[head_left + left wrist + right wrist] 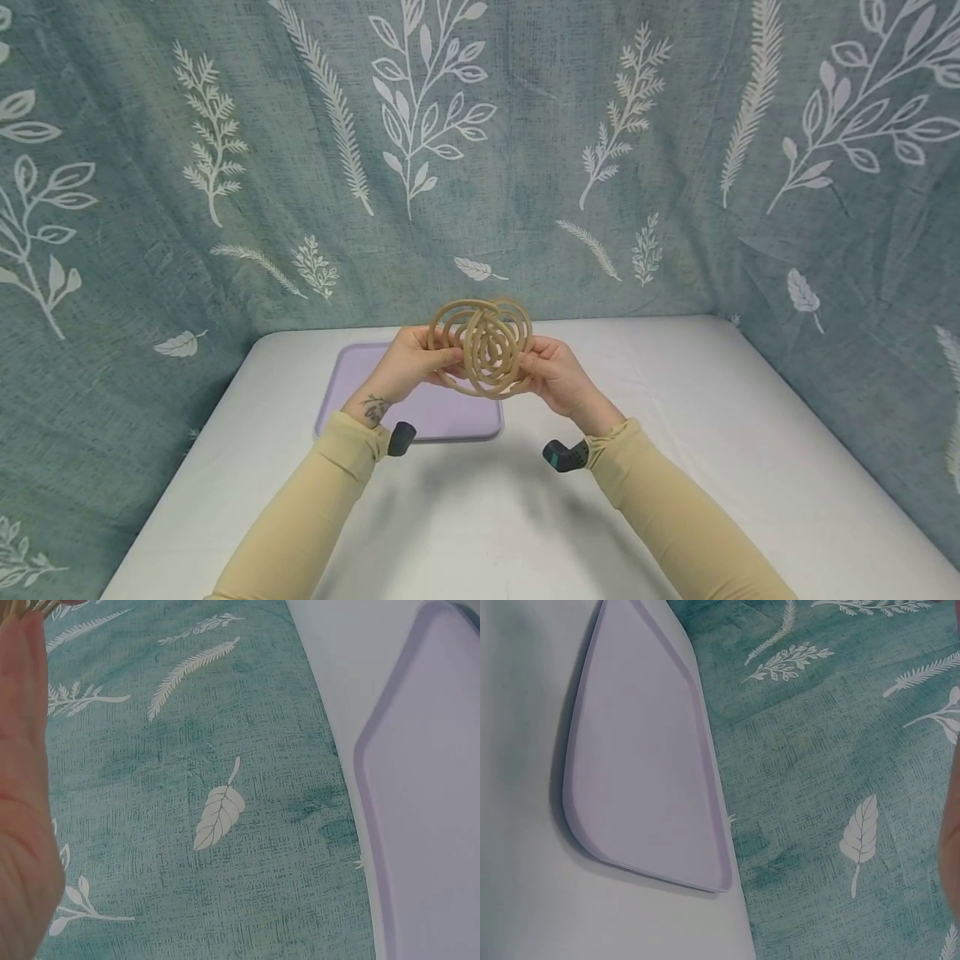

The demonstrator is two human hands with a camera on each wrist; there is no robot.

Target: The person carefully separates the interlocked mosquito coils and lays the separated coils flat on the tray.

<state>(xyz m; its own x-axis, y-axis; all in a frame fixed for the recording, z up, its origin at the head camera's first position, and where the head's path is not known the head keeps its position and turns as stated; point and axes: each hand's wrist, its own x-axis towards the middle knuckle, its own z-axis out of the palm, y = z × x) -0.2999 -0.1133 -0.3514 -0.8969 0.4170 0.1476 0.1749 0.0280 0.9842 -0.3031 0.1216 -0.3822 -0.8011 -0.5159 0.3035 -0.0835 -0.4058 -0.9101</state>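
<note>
A tan ring-shaped piece of looped, coiled strands (491, 346) is held up between both hands in the head view, above the back of the table. My left hand (408, 362) pinches its left side, thumb in front. At its right side my right hand (557, 373) pinches the edge with thumb and fingers. The left wrist view shows part of the left hand (26, 795) at the left edge, with a bit of the tan piece (19, 609) at the top corner. Only a sliver of the right hand (950, 840) shows in the right wrist view.
A lilac tray (457, 421) lies on the white table (645, 383), below and to the left of the held piece. Behind the table and at its sides hangs a green cloth (525, 167) with white leaf prints.
</note>
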